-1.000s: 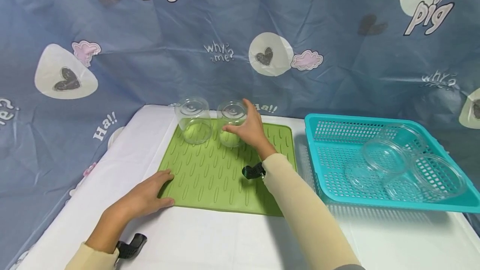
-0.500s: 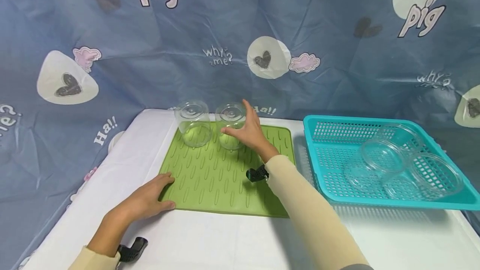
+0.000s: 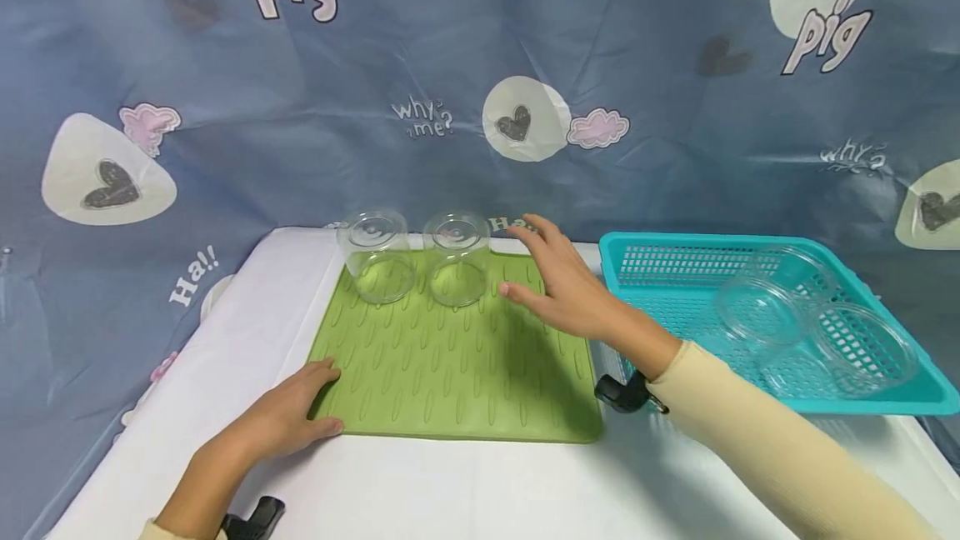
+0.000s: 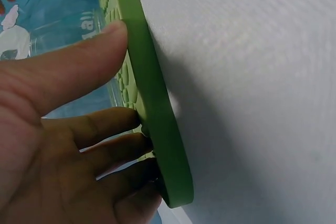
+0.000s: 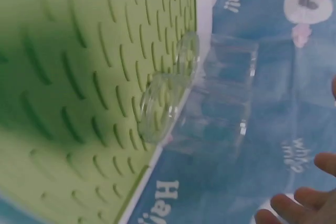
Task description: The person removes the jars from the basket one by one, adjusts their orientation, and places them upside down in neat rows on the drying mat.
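Two clear plastic cups stand upside down side by side at the back of a green ridged mat: a left cup and a right cup. My right hand hovers over the mat's right part, fingers spread, apart from the right cup and holding nothing. In the right wrist view its fingertips show at the lower right, away from both cups. My left hand rests at the mat's front left corner, thumb and fingertips touching the mat's edge in the left wrist view.
A turquoise perforated basket stands to the right of the mat, with several clear cups inside. A white cloth covers the table. Behind it hangs a blue printed curtain.
My right hand has let go of the right cup and moved right, its fingers spreading. That cup stays on the mat. My left hand keeps its place at the mat's corner.
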Demonstrator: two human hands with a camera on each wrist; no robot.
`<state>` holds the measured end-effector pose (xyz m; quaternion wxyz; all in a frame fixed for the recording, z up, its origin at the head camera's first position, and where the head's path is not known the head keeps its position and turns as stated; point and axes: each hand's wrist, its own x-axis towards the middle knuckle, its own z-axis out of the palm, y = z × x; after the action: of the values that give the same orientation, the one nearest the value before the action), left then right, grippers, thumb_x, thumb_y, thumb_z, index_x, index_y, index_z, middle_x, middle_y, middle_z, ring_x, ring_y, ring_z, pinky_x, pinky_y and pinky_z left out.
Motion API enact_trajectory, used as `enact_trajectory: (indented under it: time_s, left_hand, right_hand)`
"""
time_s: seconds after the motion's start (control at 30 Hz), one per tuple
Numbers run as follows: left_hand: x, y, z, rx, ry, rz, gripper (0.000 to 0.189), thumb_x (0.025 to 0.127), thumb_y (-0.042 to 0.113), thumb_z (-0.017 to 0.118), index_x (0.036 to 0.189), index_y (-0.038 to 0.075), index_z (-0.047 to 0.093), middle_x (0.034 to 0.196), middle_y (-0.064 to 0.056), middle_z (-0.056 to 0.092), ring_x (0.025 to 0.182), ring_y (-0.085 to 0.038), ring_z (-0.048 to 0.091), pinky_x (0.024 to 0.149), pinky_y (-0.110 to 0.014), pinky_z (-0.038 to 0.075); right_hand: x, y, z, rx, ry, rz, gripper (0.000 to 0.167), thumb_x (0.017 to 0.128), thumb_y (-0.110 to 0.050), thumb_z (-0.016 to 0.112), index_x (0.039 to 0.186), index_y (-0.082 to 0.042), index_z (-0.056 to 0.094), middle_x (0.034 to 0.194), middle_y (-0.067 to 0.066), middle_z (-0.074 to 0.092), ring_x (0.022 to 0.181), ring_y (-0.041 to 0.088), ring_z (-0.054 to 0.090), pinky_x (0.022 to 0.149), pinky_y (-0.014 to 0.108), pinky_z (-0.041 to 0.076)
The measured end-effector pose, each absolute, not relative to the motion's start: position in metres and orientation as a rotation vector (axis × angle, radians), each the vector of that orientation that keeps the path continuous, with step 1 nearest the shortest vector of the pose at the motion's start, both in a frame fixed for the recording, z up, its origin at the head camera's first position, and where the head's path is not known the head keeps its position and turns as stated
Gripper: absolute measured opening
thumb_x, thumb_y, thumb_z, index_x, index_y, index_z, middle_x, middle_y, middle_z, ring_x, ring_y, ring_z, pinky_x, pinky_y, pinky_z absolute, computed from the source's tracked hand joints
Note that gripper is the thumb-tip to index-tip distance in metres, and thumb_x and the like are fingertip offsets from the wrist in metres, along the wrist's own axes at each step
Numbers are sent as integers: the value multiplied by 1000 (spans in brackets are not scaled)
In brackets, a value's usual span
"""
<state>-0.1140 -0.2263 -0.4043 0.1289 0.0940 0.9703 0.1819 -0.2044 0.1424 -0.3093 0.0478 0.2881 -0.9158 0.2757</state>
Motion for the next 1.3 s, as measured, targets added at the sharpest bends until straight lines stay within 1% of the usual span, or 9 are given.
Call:
enact_trajectory:
  time_s: [0.13,0.23,0.33,0.57,0.73,0.9,1.03,1.2,1.3]
  left_hand:
    - [-109,-230,-405,250,2815,525,76,81,32,80,139,-6,49,152,-33,36,138,-54,36,110,-67,37]
    - [-110,-228,-405,254,2819,531,75,81,31,79,140,-5,49,153,-32,36,138,-54,36,110,-67,36]
    - [-112,-226,-403,261,2819,536,76,82,31,79,140,-5,48,153,-31,35,139,-54,35,111,-67,35]
    - [-113,-224,-399,253,2816,554,77,81,28,80,141,-7,47,154,-31,35,141,-54,33,112,-67,34]
    - [-112,-224,-400,245,2808,554,77,81,28,79,141,-7,47,154,-31,34,141,-54,33,112,-67,35]
    - [-111,-223,-400,232,2809,544,77,80,29,80,141,-6,47,155,-31,34,140,-53,34,112,-66,35]
    - [-112,-224,-399,238,2811,536,77,81,29,79,141,-7,47,154,-31,34,140,-53,34,113,-66,35]
    - [-111,-224,-400,243,2815,528,77,80,30,80,140,-6,48,154,-31,35,140,-53,35,112,-66,35]
    - [-111,-224,-401,242,2817,533,77,80,29,80,140,-6,48,154,-31,35,140,-53,35,112,-66,35]
  right_hand:
    - [-178,174,-304,932,-2779,813,68,99,-39,59,156,-17,29,166,12,15,152,39,20,115,71,27]
    - [-164,206,-298,896,-2765,767,64,101,-39,56,156,-19,30,166,11,18,151,39,21,113,71,27]
    - [-155,240,-292,855,-2751,699,62,101,-35,56,155,-18,31,165,12,20,149,42,24,110,72,28]
    - [-146,298,-282,738,-2775,598,61,99,-26,60,153,-14,35,162,16,25,142,49,29,101,74,29]
    - [-145,325,-285,666,-2834,545,62,98,-25,62,153,-12,36,159,20,30,139,52,31,97,72,31]
    - [-149,347,-293,613,-2885,360,72,91,-30,72,149,-4,39,150,27,38,130,52,38,93,67,37]
    - [-153,362,-302,547,-2904,242,84,82,-35,80,147,-1,40,145,31,40,126,55,39,93,70,36]
    - [-160,375,-309,490,-2944,194,94,77,-42,83,148,0,38,145,33,39,126,57,37,93,72,34]
    - [-162,382,-312,451,-3019,168,105,75,-48,83,152,-1,30,147,35,35,127,60,35,91,77,33]
